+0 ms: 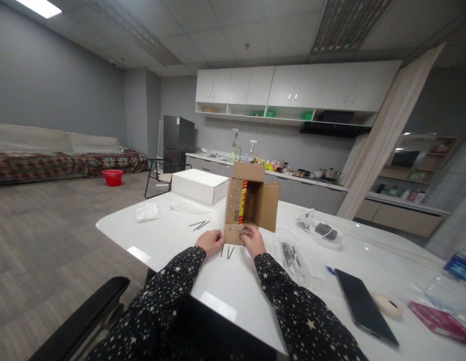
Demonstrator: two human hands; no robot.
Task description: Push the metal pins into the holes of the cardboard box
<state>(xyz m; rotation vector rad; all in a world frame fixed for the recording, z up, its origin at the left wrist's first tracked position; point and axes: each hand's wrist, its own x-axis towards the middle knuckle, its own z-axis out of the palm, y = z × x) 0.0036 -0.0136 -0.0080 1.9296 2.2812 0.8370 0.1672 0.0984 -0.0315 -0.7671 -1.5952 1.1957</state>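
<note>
An upright cardboard box (pixel 268 205), its front open, stands on the white table with its lower flap toward me. Small silvery dots line that flap and the left side flap, where a yellow and red strip (pixel 242 203) also runs. My left hand (pixel 210 242) is closed, fingertips at the lower flap's left edge; whether anything is between them is hidden. Over the flap's right part, my right hand (pixel 253 241) has its fingers pinched together beside the dots; what they hold is too small to make out. Thin dark nails (pixel 229 251) lie just below the flap, between my hands.
More nails (pixel 200 225) lie left of the box, near a white box (pixel 199 185) and a crumpled white wrapper (pixel 146 212). To the right are a clear tray of slim tools (pixel 291 258), a white cable bundle (pixel 325 233), a phone (pixel 364 306) and a water bottle (pixel 454 281).
</note>
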